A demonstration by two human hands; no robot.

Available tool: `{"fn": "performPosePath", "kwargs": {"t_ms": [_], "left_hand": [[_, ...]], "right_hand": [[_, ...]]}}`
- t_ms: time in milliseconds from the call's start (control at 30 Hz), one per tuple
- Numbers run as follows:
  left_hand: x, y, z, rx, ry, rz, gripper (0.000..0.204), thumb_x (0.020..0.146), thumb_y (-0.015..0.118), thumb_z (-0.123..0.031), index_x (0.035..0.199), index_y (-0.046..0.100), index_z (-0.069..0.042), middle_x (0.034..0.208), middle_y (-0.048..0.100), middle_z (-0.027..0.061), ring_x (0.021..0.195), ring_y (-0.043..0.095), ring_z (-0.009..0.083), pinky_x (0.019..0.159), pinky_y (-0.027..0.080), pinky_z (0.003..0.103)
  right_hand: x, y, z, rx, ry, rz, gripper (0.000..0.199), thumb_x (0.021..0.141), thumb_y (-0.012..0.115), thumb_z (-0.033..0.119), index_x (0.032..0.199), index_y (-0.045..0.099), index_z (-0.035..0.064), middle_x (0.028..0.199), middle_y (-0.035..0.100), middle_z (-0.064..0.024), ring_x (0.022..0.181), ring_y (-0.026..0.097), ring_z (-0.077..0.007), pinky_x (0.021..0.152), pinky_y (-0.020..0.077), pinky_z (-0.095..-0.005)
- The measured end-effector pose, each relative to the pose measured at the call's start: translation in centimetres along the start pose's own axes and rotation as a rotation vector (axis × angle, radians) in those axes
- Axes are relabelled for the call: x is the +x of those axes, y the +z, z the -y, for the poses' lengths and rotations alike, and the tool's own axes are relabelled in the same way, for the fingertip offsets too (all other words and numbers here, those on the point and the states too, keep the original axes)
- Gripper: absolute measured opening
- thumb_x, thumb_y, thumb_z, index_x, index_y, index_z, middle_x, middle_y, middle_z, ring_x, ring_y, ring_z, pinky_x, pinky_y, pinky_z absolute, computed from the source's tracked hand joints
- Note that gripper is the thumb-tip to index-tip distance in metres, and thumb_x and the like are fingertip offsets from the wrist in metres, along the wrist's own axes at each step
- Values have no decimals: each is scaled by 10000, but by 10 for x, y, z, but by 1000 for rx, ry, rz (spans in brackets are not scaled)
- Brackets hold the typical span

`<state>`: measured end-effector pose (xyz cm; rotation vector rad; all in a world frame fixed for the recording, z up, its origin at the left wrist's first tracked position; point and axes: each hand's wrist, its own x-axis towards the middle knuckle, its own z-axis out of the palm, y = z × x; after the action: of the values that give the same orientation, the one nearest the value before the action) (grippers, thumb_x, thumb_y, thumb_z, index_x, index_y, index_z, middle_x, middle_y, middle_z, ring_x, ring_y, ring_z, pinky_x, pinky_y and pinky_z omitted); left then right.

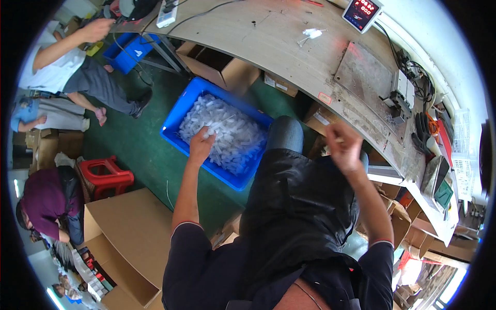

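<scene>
Blue bin (240, 182), white pieces (227, 137), green floor (150, 150)

The bin is bright blue, the pieces cloudy white, the floor deep green. The apron (289, 201) is black over blue-grey jeans (285, 135); the navy sleeves (194, 245) end in red-and-white trim (188, 223). At left, the stool (122, 177) is red, a co-worker's shirt (46, 196) maroon, the box (134, 222) brown. The far bench (248, 36) is tan.

Dark short sleeves (182, 253), black apron (297, 201)

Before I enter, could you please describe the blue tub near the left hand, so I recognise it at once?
Find the long workbench, then the person's left knee near its edge. Just left of that is a rectangular blue tub, the left hand over it. Unlike the blue bin farther back, it is heaped with whitish pieces.
</scene>
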<state>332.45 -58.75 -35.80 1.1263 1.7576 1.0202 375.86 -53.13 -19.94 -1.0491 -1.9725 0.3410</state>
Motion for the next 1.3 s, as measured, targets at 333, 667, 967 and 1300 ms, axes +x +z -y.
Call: {"fn": "performPosePath", "kwargs": {"t_ms": [333, 667, 967, 1300], "left_hand": [[-23, -22, -59, 302, 203, 170, 335, 934, 705, -260, 1204, 654, -71, 1008, 665, 106, 943, 612, 204, 828, 485, 332], [2, -27, -45, 235, 166, 181, 310, 911, 719, -189, 1177, 680, -35, 940, 738, 96, 856, 675, 156, 756, 525, 337], [17, -33, -36, -335, -100, -97, 115, 990, 660, -200, 1005, 655, -86, 854, 627, -4, 708, 589, 112, 640, 476, 275], [42, -18, 79, -414, -493, -138, 388, 1015, 627, -347, 1242, 572, -38, 891, 665, 82, 762, 650, 195, 644, 551, 381]], "right_hand": [[26, 199, 63, -12, -159, 511, 514, 866, 744, 309, 1295, 604, 64, 1096, 698, -167, 1019, 673, -335, 886, 549, -429], [9, 243, 52, 343, 154, 620, 285, 952, 607, 271, 875, 662, 2, 807, 687, -215, 714, 674, -380, 696, 524, -478], [9, 191, 34, 425, 406, 514, 256, 964, 600, 269, 920, 683, 31, 815, 690, -163, 768, 663, -332, 697, 499, -444], [36, -24, -13, 668, 774, -12, 180, 1045, 547, 147, 1138, 597, 2, 736, 635, -14, 626, 530, -62, 588, 452, -257]]}}
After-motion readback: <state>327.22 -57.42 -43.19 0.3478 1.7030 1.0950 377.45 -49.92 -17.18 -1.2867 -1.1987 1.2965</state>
